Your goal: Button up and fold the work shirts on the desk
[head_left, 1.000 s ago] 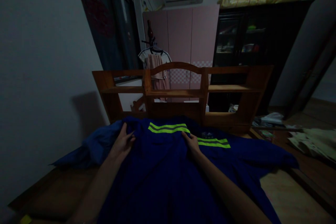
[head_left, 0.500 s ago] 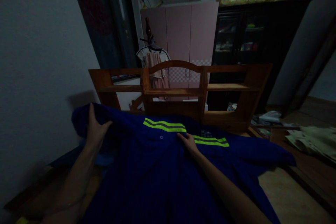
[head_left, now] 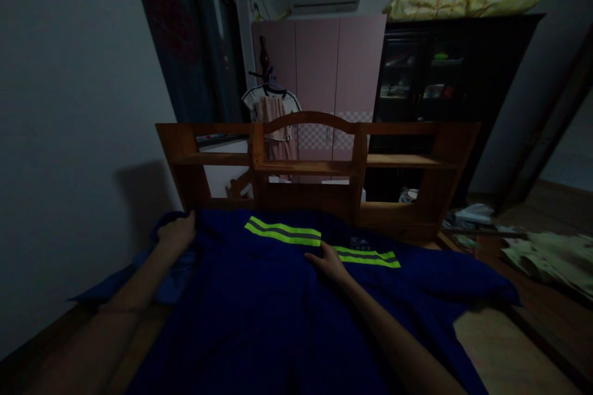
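While the blue shirt (head_left: 278,315) lies spread under both arms, the left hand (head_left: 178,231) curls around its far corner, just below the wooden shelf (head_left: 315,166). The right hand (head_left: 330,262) rests flat and open-fingered on the cloth, touching the yellow stripes (head_left: 282,231).

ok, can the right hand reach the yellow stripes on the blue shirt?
Probably yes: the right hand lies open on the blue shirt, right beside the yellow stripes, with nothing between them.
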